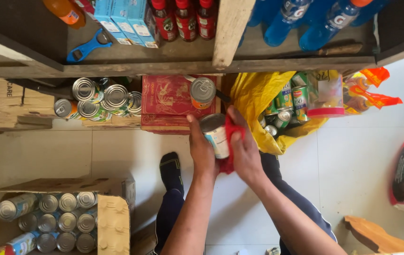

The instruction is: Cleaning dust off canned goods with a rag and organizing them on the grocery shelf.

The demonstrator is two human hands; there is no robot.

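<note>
Both forearms enter from 6 o'clock, meeting at frame ctr. Left hand [202, 150] wraps the tin can [215, 134], thumb up by its rim; can tilted, shiny metal lid, pale label. Right hand [245, 150] presses a red cloth [232, 137] against can's 3 o'clock side, fingers curled. Cloth soft, crumpled, mostly hidden under palm. Another can [202, 91] stands on a red box [166, 101] at 12 o'clock. Yellow bag [254, 97] w/ cans at 2 o'clock.

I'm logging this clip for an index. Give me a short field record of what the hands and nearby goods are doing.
left hand: left hand holds a tin can
right hand: right hand presses a red cloth on the can
ahead: red box with one can on it
right: yellow bag of cans
lower left: carton of cans
</note>
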